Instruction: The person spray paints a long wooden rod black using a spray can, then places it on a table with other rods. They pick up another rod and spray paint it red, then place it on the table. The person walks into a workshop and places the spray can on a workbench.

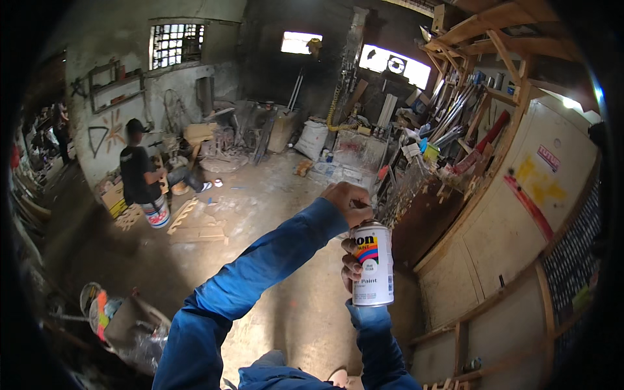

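Note:
My right hand (351,261) is wrapped around a white spray paint can (375,279) with a coloured stripe on its label, held upright in front of me. Just above the can's top is my left hand (349,201), its fingers bent and pinched together by the nozzle end. What those fingers grip, if anything, is hidden behind them. Blue sleeves cover both forearms, and the left one reaches across from the lower left.
A seated person (138,166) works at the left on a white bucket (156,213), with wooden pieces (197,233) on the floor nearby. Rods and tools crowd a wooden rack (507,58) at the right. A pale panel (494,221) leans below it. A white sack (312,140) stands further back.

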{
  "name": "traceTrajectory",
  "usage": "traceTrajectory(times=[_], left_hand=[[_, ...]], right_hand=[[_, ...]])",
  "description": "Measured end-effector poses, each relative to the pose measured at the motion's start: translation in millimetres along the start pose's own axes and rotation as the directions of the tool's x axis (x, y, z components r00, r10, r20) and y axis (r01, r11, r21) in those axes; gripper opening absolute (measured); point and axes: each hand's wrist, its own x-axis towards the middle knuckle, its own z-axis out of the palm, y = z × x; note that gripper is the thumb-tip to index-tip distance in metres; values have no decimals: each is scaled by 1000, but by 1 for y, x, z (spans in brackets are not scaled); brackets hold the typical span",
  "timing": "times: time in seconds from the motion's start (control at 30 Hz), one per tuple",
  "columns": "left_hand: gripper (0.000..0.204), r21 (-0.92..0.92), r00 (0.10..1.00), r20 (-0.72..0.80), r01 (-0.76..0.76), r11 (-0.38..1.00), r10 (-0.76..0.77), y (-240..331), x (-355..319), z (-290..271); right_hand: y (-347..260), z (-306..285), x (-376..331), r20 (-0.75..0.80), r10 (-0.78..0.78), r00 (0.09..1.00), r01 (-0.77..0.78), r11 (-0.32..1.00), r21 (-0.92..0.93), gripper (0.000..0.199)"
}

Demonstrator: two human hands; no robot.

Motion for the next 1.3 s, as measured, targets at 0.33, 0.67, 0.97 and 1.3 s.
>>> traceTrajectory(times=[0.33,0.67,0.97,1.3], left_hand=[[39,78,969,76,231,970,-237,-259,346,20],[32,-172,731,227,680,713,-643,-691,486,-17],[30,-455,418,-17,806,379,-908,-993,553,-71],[43,-250,304,385,943,218,-871,-1291,847,-44]], right_hand=[[-224,-208,267,-386,-216,897,134,964,-229,72],[-305,-518,534,-538,114,835,-227,962,-149,74],[-344,-804,768,-668,64,741,-631,405,-661,78],[-572,-1076,847,-736,-672,79,-584,567,-581,74]])
